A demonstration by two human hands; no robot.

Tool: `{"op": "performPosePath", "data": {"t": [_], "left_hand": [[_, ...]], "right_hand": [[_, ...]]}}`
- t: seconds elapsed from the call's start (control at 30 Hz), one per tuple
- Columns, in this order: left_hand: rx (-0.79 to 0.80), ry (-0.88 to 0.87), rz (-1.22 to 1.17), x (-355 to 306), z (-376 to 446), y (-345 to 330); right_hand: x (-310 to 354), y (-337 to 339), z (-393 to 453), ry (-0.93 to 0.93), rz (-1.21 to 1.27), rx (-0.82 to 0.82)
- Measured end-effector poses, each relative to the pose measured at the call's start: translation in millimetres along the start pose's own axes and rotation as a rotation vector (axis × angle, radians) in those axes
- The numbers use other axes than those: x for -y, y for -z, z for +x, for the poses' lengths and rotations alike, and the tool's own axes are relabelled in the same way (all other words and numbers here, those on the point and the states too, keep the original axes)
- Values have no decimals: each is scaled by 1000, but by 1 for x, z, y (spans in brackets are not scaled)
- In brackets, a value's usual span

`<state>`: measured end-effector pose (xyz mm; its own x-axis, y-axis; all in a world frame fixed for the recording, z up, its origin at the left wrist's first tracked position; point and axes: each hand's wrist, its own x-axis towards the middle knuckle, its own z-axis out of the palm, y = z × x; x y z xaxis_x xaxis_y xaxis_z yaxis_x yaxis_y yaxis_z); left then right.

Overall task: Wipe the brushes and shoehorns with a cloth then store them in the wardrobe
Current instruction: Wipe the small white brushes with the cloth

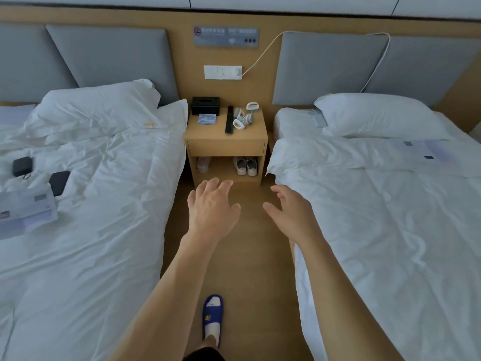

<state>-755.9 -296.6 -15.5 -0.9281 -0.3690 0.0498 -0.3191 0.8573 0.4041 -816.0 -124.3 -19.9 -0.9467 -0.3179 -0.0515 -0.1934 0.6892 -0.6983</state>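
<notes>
From the head view, both bare arms reach forward down the aisle between two white beds. The left hand (pixel 212 204) sits just left of centre, fingers spread and relaxed, its grip apart and holding nothing. The right hand (pixel 291 211) sits just right of centre, fingers loosely curved, its grip likewise apart and empty. Both hover over the wooden floor (pixel 250 256), well short of the nightstand (pixel 226 145) in the upper middle of the frame.

On the nightstand's top lie the task's things: a cluster of white brushes (pixel 244 116) at the right rear, a long black shoehorn (pixel 229 119) just left of them, and a folded blue striped cloth (pixel 207 119) on the left, in front of a black tissue box (pixel 205 105). A pair of sneakers (pixel 246 165) stands in the open shelf below. A foot in a blue slipper (pixel 212 317) shows at the bottom centre.
</notes>
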Motion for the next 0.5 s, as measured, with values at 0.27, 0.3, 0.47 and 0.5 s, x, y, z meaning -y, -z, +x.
{"op": "performPosePath", "data": {"t": [0.27,0.3,0.47,0.5], "left_hand": [[28,-38,3,42,129,22],[34,-44,-1,46,143,25],[57,-64,-23,64,194,29],[57,-64,-25,68,202,29]], "right_hand": [[51,-22,116,-69,-51,21],[57,-24,128,-73,-53,14],[78,-38,178,-78,-48,-1],[80,-41,187,-76,-52,0]]}}
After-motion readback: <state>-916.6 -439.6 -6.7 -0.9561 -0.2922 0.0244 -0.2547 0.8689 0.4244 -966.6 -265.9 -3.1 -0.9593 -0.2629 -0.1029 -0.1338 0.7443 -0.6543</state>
